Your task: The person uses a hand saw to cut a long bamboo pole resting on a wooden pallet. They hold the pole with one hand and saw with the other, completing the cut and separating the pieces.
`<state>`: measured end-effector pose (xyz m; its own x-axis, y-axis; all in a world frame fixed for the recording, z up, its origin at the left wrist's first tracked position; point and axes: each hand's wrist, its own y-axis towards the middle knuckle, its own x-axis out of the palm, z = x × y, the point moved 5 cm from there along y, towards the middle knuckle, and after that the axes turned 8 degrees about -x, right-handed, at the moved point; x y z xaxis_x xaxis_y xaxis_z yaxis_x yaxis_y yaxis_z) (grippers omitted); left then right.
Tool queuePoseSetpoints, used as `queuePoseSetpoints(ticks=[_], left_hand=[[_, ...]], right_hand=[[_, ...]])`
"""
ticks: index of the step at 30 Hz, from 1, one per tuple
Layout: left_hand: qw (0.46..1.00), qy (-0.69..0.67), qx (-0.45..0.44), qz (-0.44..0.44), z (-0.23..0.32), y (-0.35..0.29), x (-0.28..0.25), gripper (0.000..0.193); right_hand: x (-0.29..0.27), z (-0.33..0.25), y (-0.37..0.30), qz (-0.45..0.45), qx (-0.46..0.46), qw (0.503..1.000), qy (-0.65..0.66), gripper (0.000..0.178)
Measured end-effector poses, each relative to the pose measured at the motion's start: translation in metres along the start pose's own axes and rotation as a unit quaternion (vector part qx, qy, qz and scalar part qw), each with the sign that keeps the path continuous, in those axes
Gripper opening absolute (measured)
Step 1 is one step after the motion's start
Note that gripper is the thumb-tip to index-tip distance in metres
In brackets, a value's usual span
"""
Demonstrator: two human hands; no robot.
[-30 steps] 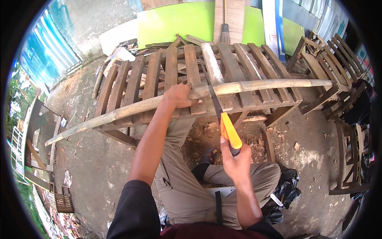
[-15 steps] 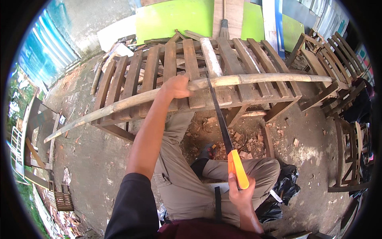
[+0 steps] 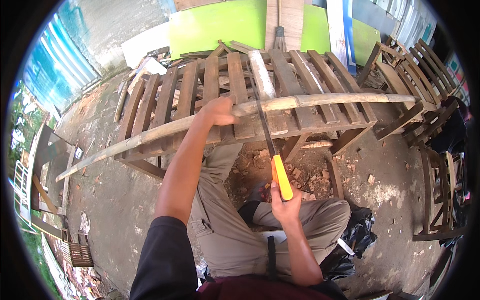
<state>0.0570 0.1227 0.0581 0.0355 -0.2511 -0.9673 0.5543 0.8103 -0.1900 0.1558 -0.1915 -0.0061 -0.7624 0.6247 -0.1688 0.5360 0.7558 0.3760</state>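
A long bamboo pole (image 3: pixel 165 131) lies across the front of a slatted wooden table (image 3: pixel 190 82), its left end reaching out past the table. My left hand (image 3: pixel 220 111) is closed around the pole near its middle and presses it against the slats. In my right hand (image 3: pixel 286 202) is the yellow handle of a handsaw (image 3: pixel 282 177). The saw's dark blade crosses the pole just right of my left hand, its tip reaching over the slats by the white-painted one. How deep the blade sits in the bamboo I cannot tell.
Beneath the table's front, wood chips (image 3: pixel 297 172) litter the ground. A black plastic bag (image 3: pixel 360 230) lies beside my right knee. More slatted wooden furniture (image 3: pixel 400 75) stands at the right. Behind the table are lime-green panels (image 3: pixel 220 27) and a broom (image 3: pixel 280 37).
My right hand has pushed the saw forward and a little left, so its handle is closer to the pole and the tip farther over the slats. My left hand stays on the pole.
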Motion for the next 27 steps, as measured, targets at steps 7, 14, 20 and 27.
queuePoseSetpoints(ticks=[7,14,20,27], left_hand=[[0.999,-0.033,-0.004,-0.031,0.001,-0.003,0.004,0.067],[0.997,-0.069,-0.008,-0.019,-0.02,0.017,0.008,0.068],[0.999,-0.029,-0.019,0.033,-0.005,-0.008,0.005,0.072],[0.996,-0.07,0.034,0.04,-0.005,-0.031,0.022,0.082]], right_hand=[[-0.008,0.0,-0.019,0.016,-0.021,0.999,-0.038,0.01],[-0.088,0.028,-0.139,-0.022,-0.073,0.984,-0.163,0.008],[-0.095,0.035,-0.15,-0.052,-0.032,0.994,-0.09,0.009],[-0.101,0.021,-0.176,-0.049,-0.064,0.993,-0.089,0.011]])
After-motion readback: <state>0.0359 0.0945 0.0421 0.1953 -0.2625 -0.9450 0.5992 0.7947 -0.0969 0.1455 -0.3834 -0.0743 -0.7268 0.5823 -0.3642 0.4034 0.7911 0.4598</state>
